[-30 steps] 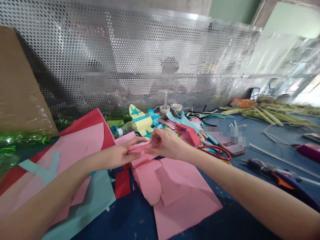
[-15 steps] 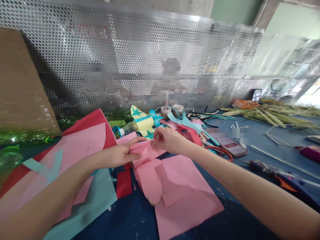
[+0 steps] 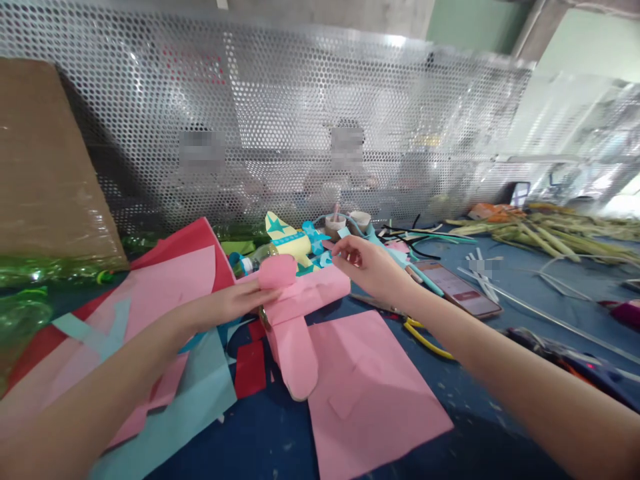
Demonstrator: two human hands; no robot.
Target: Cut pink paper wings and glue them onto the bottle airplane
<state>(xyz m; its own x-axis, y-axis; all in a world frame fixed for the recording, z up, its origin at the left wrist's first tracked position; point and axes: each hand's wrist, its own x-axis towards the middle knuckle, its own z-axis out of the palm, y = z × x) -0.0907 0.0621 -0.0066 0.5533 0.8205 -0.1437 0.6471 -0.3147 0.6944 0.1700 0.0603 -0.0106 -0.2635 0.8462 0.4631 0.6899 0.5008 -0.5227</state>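
In the head view, my left hand [image 3: 245,298] is closed around the left end of a pink paper model plane [image 3: 313,293]. One rounded wing [image 3: 295,363] points toward me and another stands up at the far side. My right hand [image 3: 367,263] hovers just past the model's right end, its fingers curled into a pinch; whatever they hold, if anything, is too small to make out. A pink paper sheet [image 3: 380,407] lies below, with a small pink scrap on it. Beyond the model is a yellow plane [image 3: 293,245] with blue stars, built on a clear bottle.
Scissors [image 3: 425,339] with yellow handles lie under my right forearm, near a phone [image 3: 460,290] and a glue gun [image 3: 545,347]. Red, pink and blue sheets [image 3: 180,400] spread at left. A cardboard panel [image 3: 55,160] and perforated metal screen [image 3: 280,100] stand behind.
My right hand has come off the pink model and moved right and up. The model has turned, so its body and wings show more fully. The yellow-handled scissors have come into sight.
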